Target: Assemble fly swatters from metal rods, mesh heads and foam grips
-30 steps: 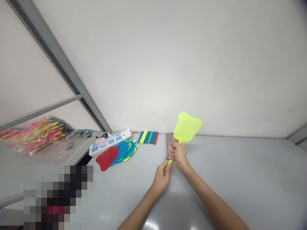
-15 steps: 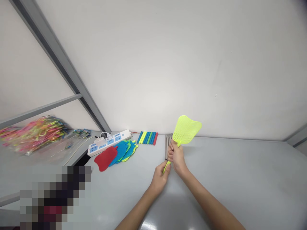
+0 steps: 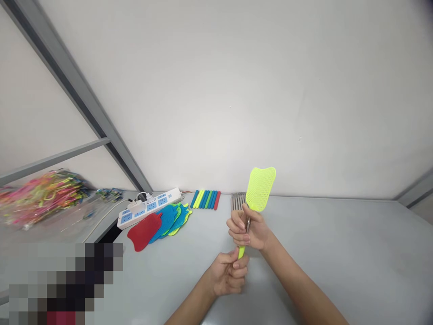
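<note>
A yellow-green fly swatter (image 3: 261,187) is held tilted above the table, its perforated head up. My right hand (image 3: 251,228) is closed round it just below the head, where a bit of metal rod shows between the fingers. Lower down, my left hand (image 3: 230,273) grips its yellow-green handle (image 3: 241,252). Behind my right hand lies a row of metal rods (image 3: 237,201), partly hidden by the fingers. To the left is a row of coloured handle tubes (image 3: 205,199), and beyond it overlapping swatter heads (image 3: 145,231) in red, blue and yellow-green.
A white power strip (image 3: 149,207) with plugs and cables lies behind the swatter heads. Clear bags of colourful items (image 3: 50,194) sit at the far left. A grey metal frame (image 3: 77,95) rises beside the wall. A pixelated patch covers the lower left.
Both hands have come lower and nearer to me with the swatter. Its head has turned more upright, and metal rod now shows between my right fingers. The view has shifted slightly.
</note>
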